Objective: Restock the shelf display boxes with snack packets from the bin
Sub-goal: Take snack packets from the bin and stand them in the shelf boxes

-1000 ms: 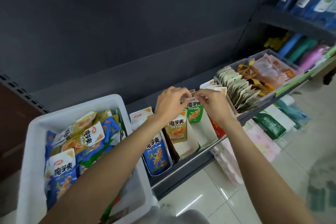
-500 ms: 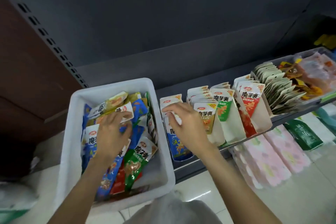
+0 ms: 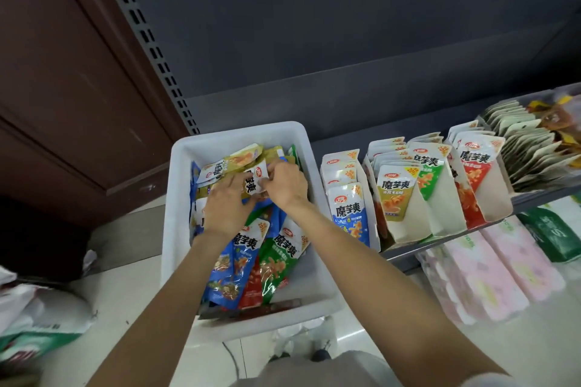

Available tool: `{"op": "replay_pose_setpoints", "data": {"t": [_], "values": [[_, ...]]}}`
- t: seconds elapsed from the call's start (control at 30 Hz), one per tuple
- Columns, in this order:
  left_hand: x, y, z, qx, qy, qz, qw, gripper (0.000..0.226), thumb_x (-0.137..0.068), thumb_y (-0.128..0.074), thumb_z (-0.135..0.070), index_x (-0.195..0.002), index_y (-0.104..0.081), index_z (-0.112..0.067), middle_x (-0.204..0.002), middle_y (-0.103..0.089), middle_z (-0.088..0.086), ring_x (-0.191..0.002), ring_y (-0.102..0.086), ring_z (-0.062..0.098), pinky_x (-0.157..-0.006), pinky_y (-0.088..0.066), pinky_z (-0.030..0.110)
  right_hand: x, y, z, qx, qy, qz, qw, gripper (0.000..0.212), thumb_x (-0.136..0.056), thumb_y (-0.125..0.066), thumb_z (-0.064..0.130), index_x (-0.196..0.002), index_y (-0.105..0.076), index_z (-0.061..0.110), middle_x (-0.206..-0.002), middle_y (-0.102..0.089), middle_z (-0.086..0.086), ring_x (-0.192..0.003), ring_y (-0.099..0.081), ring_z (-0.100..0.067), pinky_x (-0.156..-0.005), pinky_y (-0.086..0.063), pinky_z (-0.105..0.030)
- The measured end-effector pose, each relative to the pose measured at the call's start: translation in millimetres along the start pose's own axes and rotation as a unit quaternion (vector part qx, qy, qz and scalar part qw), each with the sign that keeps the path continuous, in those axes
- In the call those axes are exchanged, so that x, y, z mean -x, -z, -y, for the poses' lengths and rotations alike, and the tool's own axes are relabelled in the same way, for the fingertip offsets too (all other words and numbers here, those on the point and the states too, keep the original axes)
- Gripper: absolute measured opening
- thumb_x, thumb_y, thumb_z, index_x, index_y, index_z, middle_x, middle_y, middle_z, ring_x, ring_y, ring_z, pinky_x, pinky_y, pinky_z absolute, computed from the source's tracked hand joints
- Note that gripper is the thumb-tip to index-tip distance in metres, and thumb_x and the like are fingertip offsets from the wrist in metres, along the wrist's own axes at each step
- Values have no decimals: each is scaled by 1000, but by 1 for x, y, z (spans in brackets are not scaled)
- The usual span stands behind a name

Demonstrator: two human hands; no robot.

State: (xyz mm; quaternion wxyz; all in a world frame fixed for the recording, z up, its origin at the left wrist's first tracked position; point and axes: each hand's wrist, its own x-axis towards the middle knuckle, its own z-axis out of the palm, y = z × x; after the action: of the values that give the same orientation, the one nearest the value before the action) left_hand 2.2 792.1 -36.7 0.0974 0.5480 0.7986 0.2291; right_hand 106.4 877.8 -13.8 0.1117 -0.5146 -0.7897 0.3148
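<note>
A white plastic bin (image 3: 188, 261) holds several snack packets in blue, green, red and yellow. Both hands are inside it. My left hand (image 3: 224, 207) lies over the pile and its fingers touch a white-topped packet (image 3: 256, 181) at the middle. My right hand (image 3: 287, 182) pinches the same packet from the right side. To the right, on the shelf, stand the display boxes: a blue one (image 3: 350, 214), a yellow one (image 3: 397, 198), a green one (image 3: 430, 173) and a red one (image 3: 474, 173), each with packets upright in it.
A clear tray (image 3: 534, 148) of pale sachets sits further right on the shelf. Pink packs (image 3: 490, 273) and green packs (image 3: 553, 236) fill the lower shelf. A brown cabinet (image 3: 63, 88) stands to the left. Bags (image 3: 37, 324) lie on the floor at the lower left.
My right hand has left the blue display box and gone into the bin, joining my left hand on a white-topped packet. The view has swung left and down.
</note>
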Motion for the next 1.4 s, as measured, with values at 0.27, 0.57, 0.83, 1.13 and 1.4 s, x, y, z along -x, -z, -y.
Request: {"op": "replay_pose_setpoints", "data": {"t": [0.27,0.57,0.83,1.13,1.4], "values": [[21,46,-37,201,-115,-16,973,57,-81,-72,-24,-130,-43,-33,-126,-51,-17,-119,-44,0,-99,-33,15,64,63,-9,-206,114,-81,968,2,-97,-49,20,-98,-51,20,-83,-65,-4,-76,-65,-22,-64,-54,-50],[40,31,-123,324,-139,85,932,10,-83,-69,-10,-92,-68,-15,-80,-65,-16,-75,-63,-2,-64,-47,8,137,154,-62,-266,96,-171,944,33,-88,-65,9,-108,-54,32,-95,-69,5,-77,-69,-20,-62,-57,-42],[33,-20,-154,150,-222,86,960,22,-89,-61,-24,-111,-62,-25,-108,-63,-10,-103,-55,8,-87,-47,31,149,171,-114,-142,64,-350,924,16,-93,-57,8,-105,-57,18,-97,-64,6,-87,-61,-15,-70,-44,-9],[27,-63,-172,-62,-311,135,939,41,-95,-45,-40,-135,-46,-30,-128,-47,-2,-119,-36,19,-95,-34,34,96,151,-165,-18,39,-210,977,20,-92,-55,2,-111,-60,4,-102,-66,-8,-83,-58,-15,-70,-38,-15],[26,-72,-172,-103,-326,138,929,39,-96,-43,-37,-134,-49,-27,-132,-45,-2,-124,-34,18,-99,-34,34,81,145,-176,0,24,-286,958,32,-87,-63,3,-118,-57,10,-129,-48,-12,-114,-50,-20,-88,-45,-19]]}}
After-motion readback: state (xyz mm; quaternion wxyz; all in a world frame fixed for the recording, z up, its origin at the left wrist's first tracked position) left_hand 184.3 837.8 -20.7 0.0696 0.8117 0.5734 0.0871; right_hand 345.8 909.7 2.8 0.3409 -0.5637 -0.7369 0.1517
